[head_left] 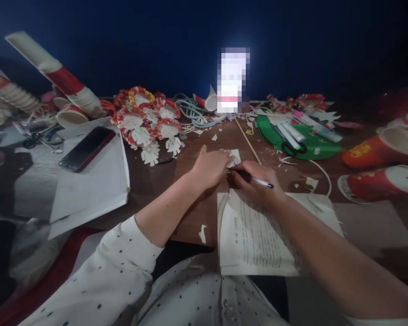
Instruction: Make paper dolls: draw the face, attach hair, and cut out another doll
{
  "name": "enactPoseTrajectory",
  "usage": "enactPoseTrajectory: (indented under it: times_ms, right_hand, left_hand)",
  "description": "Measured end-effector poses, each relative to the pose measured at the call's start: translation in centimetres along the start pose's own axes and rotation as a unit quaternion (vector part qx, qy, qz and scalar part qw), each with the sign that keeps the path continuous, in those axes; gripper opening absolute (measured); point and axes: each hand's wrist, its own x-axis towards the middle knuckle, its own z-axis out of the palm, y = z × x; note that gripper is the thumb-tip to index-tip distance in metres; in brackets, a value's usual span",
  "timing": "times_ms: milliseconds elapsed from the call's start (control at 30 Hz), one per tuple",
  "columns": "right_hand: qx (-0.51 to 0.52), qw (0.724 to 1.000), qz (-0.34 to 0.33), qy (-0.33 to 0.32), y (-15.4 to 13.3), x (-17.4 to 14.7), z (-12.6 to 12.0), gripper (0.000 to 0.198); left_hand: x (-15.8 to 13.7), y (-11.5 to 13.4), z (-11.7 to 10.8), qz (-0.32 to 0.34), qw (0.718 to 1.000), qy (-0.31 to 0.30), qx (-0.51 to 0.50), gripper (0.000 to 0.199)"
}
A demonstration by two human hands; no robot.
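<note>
My right hand [260,179] is closed around a pen [262,182] with a clear barrel and dark end, its tip pointing left toward a small white paper piece [235,156]. My left hand [212,165] lies low over the brown table, fingers stretched to the right with their tips at the paper piece. Part of that paper and the pen's tip are hidden by my fingers. Below my right wrist sits a printed booklet or sheet [255,235]. A thin wooden stick [247,140] lies just beyond my hands.
White paper figures with red wreaths [149,117] are piled back left, near a dark phone [86,148] on white sheets. A lit screen [233,79] stands behind. Markers [289,136] and scissors [294,148] rest on a green disc [268,131]. Red paper cups [377,183] lie right; paper scraps are scattered about.
</note>
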Motion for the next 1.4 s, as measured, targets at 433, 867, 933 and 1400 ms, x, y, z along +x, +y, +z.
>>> enactPoseTrajectory:
  times_ms: [433, 867, 933, 1400]
  right_hand:
    - [0.034, 0.999, 0.004, 0.021, -0.24, 0.35, 0.06, 0.015]
    - [0.078, 0.996, 0.029, 0.010, 0.01, 0.55, 0.54, 0.017]
    - [0.087, 0.996, 0.030, 0.008, 0.08, 0.56, 0.67, 0.019]
    - [0.100, 0.994, 0.016, -0.035, 0.18, 0.73, 0.16, 0.024]
  left_hand:
    - [-0.01, -0.81, 0.55, 0.018, 1.000, 0.012, 0.007, 0.043]
    - [0.00, -0.70, 0.27, 0.009, 1.000, -0.001, -0.006, 0.042]
    - [0.03, -0.72, 0.31, 0.010, 1.000, 0.002, -0.009, 0.041]
    - [0.08, -0.83, 0.32, 0.019, 1.000, 0.005, -0.012, 0.041]
